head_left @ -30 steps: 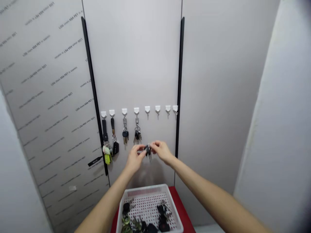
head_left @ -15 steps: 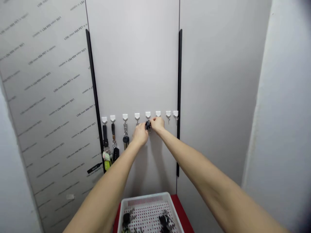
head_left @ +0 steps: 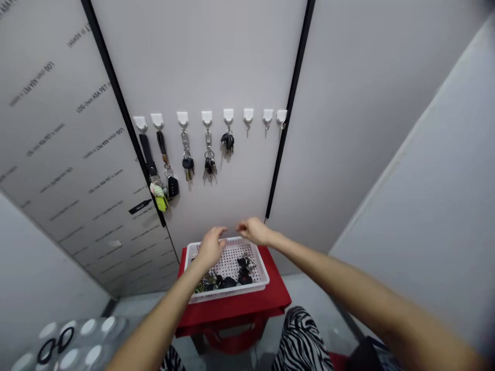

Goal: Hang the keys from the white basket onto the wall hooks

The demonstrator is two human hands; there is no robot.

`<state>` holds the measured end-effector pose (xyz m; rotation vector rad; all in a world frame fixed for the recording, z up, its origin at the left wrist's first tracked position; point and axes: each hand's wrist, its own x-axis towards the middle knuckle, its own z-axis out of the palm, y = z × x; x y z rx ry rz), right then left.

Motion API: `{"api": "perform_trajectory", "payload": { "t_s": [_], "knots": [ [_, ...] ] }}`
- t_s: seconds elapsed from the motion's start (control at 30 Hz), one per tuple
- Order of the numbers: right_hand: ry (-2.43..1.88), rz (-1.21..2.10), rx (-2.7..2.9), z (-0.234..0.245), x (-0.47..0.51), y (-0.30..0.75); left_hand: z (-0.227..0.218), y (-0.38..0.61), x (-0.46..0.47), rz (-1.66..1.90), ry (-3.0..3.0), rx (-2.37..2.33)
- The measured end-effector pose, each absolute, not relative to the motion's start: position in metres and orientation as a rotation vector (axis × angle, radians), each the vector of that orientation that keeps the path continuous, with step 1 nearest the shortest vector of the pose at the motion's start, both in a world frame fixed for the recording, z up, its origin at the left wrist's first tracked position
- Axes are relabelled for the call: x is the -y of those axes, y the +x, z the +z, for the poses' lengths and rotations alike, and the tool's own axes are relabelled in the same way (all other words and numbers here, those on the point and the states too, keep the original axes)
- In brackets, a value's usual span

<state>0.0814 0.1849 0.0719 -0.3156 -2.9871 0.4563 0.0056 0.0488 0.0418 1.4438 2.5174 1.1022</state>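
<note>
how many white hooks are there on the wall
8 white hooks, in one row across the panel: five at the left with keys hanging from them, then three more running right to the right-hand black strip. None appear hidden.

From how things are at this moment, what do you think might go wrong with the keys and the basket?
First, the keys lie crowded along the near side of the white basket, so the fingers could pick up more than one bunch. Second, the left hand blocks part of the basket's left side, so something there may be overlooked. Third, the green tag and black fob hang close together and might tangle.
</note>
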Motion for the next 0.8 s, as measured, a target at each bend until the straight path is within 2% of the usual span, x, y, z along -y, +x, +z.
{"api": "perform_trajectory", "payload": {
  "t_s": [0.17, 0.37, 0.53, 0.8],
  "knots": [
    [-0.228, 0.003, 3.227, 0.023, -0.173, 0.104, -0.006, 0.027, -0.048, 0.897, 1.360, -2.402],
    [-0.282, -0.036, 3.197, 0.015, -0.167, 0.107, -0.019, 0.034, -0.053, 0.874, 1.269, -2.342],
    [-0.399, 0.324, 3.085, 0.018, -0.170, 0.103, -0.018, 0.034, -0.056, 1.041, 1.207, -2.249],
    [-0.503, 1.387, 2.574, 0.048, -0.183, 0.098, 0.005, 0.030, -0.071, 1.516, 1.081, -1.905]
  ]
}}
